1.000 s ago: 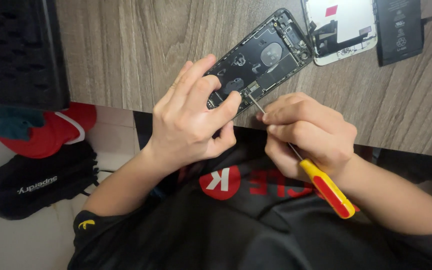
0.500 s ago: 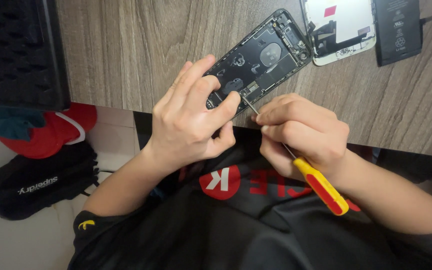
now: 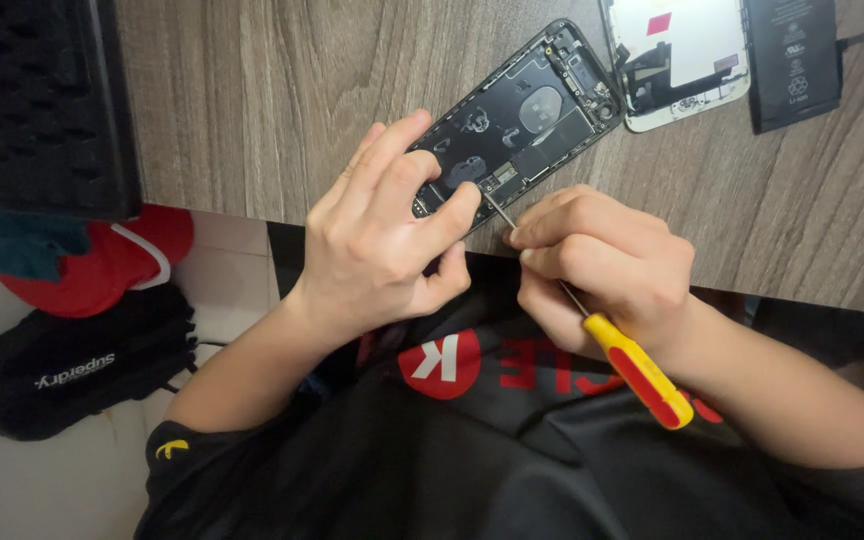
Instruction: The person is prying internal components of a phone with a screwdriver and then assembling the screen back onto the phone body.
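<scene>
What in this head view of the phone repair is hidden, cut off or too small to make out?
- Head view: left hand covers the lower end of the opened phone.
- Right hand hides most of the screwdriver shaft.
- Screen panel and battery are cut by the top edge.
- The screw is too small to see.

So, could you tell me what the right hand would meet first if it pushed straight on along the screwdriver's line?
The right hand points the yellow-and-red-handled screwdriver up-left, so it would probably meet the lower edge of the opened black phone chassis first, right beside the left hand thumb. Whether the tip already touches is unclear.
</scene>
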